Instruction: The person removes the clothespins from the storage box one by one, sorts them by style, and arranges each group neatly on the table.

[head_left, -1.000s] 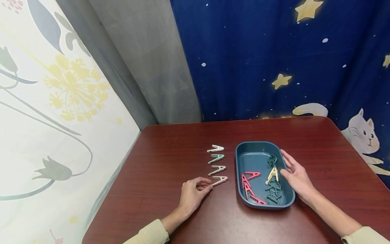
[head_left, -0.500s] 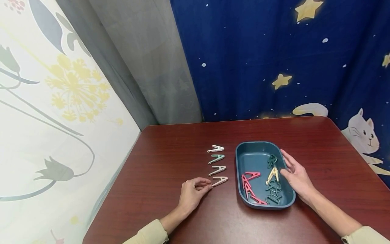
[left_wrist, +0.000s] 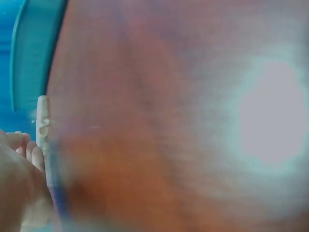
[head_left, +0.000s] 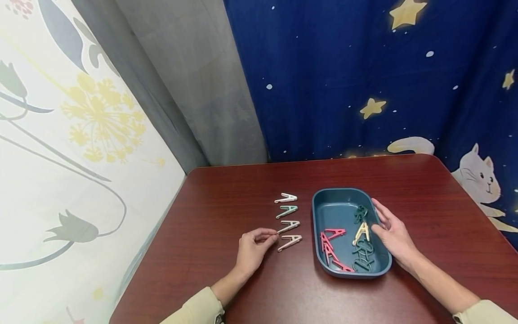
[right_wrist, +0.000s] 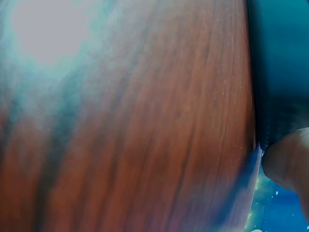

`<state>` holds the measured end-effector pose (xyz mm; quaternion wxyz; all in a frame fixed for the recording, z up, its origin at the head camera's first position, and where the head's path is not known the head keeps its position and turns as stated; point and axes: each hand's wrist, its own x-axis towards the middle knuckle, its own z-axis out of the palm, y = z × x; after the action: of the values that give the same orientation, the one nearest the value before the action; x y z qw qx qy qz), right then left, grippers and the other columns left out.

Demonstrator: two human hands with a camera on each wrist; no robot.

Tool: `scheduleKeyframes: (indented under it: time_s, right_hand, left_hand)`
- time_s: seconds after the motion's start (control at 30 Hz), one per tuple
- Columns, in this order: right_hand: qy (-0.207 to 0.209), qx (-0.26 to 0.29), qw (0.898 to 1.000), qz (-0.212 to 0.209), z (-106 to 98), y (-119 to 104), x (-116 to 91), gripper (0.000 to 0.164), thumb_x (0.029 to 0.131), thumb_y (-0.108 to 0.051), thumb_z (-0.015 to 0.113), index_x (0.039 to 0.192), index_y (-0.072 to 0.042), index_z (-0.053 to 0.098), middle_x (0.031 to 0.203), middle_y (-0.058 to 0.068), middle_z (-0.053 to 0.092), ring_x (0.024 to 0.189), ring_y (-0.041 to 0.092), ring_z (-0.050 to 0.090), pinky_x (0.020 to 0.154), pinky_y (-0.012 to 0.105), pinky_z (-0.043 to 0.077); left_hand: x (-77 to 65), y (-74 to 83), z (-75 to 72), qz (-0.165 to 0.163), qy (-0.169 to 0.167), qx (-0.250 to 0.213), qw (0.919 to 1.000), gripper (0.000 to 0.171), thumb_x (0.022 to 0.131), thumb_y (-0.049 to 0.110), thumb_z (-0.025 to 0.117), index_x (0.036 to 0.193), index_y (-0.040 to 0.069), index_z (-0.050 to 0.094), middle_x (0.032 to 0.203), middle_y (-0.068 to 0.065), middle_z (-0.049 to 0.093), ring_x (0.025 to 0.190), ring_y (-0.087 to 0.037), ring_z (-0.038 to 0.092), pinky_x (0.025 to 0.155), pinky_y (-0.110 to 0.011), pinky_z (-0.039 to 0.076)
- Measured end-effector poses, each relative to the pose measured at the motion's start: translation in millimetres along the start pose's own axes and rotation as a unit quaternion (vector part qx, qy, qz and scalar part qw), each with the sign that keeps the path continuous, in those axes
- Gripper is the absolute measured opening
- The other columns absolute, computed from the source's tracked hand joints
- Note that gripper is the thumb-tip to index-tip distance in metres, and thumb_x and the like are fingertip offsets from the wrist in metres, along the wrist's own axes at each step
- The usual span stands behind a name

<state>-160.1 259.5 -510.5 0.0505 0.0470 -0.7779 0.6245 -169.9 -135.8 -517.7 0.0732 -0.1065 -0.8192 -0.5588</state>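
Note:
Several clothespins lie in a column on the table in the head view: a white one point(head_left: 286, 198) at the back, a green one point(head_left: 287, 211), a pale one point(head_left: 289, 226) and a pinkish-white one point(head_left: 290, 242) nearest. My left hand point(head_left: 252, 252) pinches the left end of the pale clothespin between thumb and fingertips. Over the right rim of a blue-green tray point(head_left: 317, 211) my right hand point(head_left: 394, 236) grips, thumb over the rim and fingers outside. In the tray lie pink clothespins point(head_left: 328, 245), a yellow clothespin point(head_left: 362, 232) and dark green pieces point(head_left: 363, 256), whose kind is unclear.
The reddish-brown wooden table point(head_left: 226, 202) has rounded far corners. Behind it hang a grey curtain point(head_left: 194, 81) and a blue star-patterned curtain point(head_left: 323, 67). A floral-patterned white panel point(head_left: 81, 180) stands along the left side.
My left hand has moved slightly away from me, from the nearest clothespin's end to the pale one behind it. That nearest clothespin's left end is now uncovered. My right hand stays on the tray.

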Motion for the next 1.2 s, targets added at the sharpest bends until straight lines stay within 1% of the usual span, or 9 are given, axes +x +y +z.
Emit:
scheduleKeyframes:
  time_s: [0.1, 0.23, 0.37, 0.53, 0.6, 0.67, 0.9, 1.0, 1.2]
  right_hand:
    - [-0.002, 0.004, 1.0, -0.001, 0, 0, 0, 0.073, 0.105, 0.005, 0.053, 0.17, -0.007, 0.022, 0.164, 0.031, 0.031, 0.124, -0.01, 0.052, 0.089, 0.009, 0.048]
    - [-0.001, 0.011, 1.0, -0.006, 1, -1, -1, 0.073, 0.104, 0.006, 0.052, 0.169, -0.006, 0.022, 0.164, 0.032, 0.031, 0.122, -0.012, 0.052, 0.089, 0.01, 0.049]
    - [0.0, 0.016, 1.0, -0.005, 1, 0, 0, 0.072, 0.105, 0.006, 0.052, 0.169, -0.006, 0.022, 0.164, 0.032, 0.031, 0.122, -0.012, 0.052, 0.088, 0.01, 0.049]
    - [-0.001, 0.006, 1.0, 0.009, 1, 1, 0, 0.073, 0.106, 0.004, 0.052, 0.17, -0.009, 0.021, 0.166, 0.028, 0.03, 0.135, 0.008, 0.052, 0.09, 0.011, 0.05]
    - [-0.001, 0.001, 1.0, 0.012, 1, 0, 0, 0.073, 0.106, 0.004, 0.052, 0.17, -0.01, 0.021, 0.166, 0.027, 0.031, 0.139, 0.017, 0.051, 0.09, 0.011, 0.05]
    - [0.0, -0.002, 1.0, 0.012, 1, 0, 1, 0.073, 0.106, 0.004, 0.052, 0.17, -0.01, 0.021, 0.166, 0.027, 0.031, 0.14, 0.019, 0.05, 0.09, 0.011, 0.049]
    - [0.003, -0.004, 1.0, 0.007, 0, 0, 1, 0.073, 0.105, 0.004, 0.053, 0.17, -0.01, 0.022, 0.165, 0.028, 0.032, 0.129, 0.0, 0.053, 0.089, 0.01, 0.049]
    - [0.002, -0.003, 1.0, 0.005, 1, 0, 1, 0.074, 0.105, 0.005, 0.053, 0.17, -0.009, 0.022, 0.165, 0.028, 0.032, 0.129, -0.002, 0.053, 0.089, 0.01, 0.049]
    - [0.001, 0.003, 1.0, 0.004, 1, 0, 0, 0.073, 0.106, 0.003, 0.054, 0.17, -0.009, 0.022, 0.165, 0.028, 0.031, 0.127, -0.004, 0.053, 0.09, 0.01, 0.049]
  left_hand:
    - [10.9, 5.6, -1.2, -0.018, 0.004, -0.048, 0.9987, 0.01, 0.094, 0.007, 0.082, 0.104, 0.005, 0.082, 0.095, -0.006, 0.081, 0.095, -0.024, 0.079, 0.078, -0.02, 0.058]
    - [27.6, 13.0, -0.3, -0.036, 0.006, -0.115, 0.9927, 0.015, 0.097, 0.004, 0.077, 0.111, -0.001, 0.08, 0.103, -0.014, 0.081, 0.104, -0.03, 0.077, 0.082, -0.022, 0.059]
    - [45.8, 20.0, 4.5, -0.031, 0.017, -0.134, 0.9903, 0.021, 0.099, 0.006, 0.075, 0.117, -0.006, 0.077, 0.108, -0.017, 0.079, 0.109, -0.034, 0.076, 0.084, -0.021, 0.058]
    - [65.1, 34.6, 12.4, -0.029, 0.027, -0.169, 0.9848, 0.026, 0.1, 0.006, 0.074, 0.124, -0.005, 0.075, 0.116, -0.02, 0.077, 0.115, -0.038, 0.072, 0.088, -0.023, 0.058]
    - [71.2, 41.9, 16.5, -0.029, 0.025, -0.186, 0.9819, 0.028, 0.1, 0.005, 0.073, 0.127, -0.003, 0.074, 0.12, -0.019, 0.076, 0.119, -0.036, 0.071, 0.09, -0.024, 0.058]
    - [76.6, 49.8, 21.6, -0.027, 0.023, -0.192, 0.9809, 0.03, 0.101, 0.004, 0.073, 0.131, 0.001, 0.074, 0.125, -0.017, 0.075, 0.122, -0.032, 0.07, 0.093, -0.024, 0.057]
    - [88.2, 74.5, 48.3, -0.011, 0.019, -0.219, 0.9754, 0.043, 0.1, 0.001, 0.072, 0.143, 0.003, 0.066, 0.139, -0.015, 0.069, 0.128, -0.026, 0.067, 0.1, -0.03, 0.054]
    - [89.5, 81.7, 62.2, -0.011, 0.022, -0.236, 0.9715, 0.049, 0.099, -0.001, 0.073, 0.147, 0.001, 0.061, 0.143, -0.014, 0.067, 0.133, -0.027, 0.063, 0.104, -0.034, 0.052]
    - [86.4, 94.6, 90.8, -0.02, 0.022, -0.228, 0.9732, 0.061, 0.1, 0.004, 0.074, 0.156, 0.002, 0.051, 0.154, -0.014, 0.057, 0.145, -0.029, 0.052, 0.114, -0.041, 0.043]
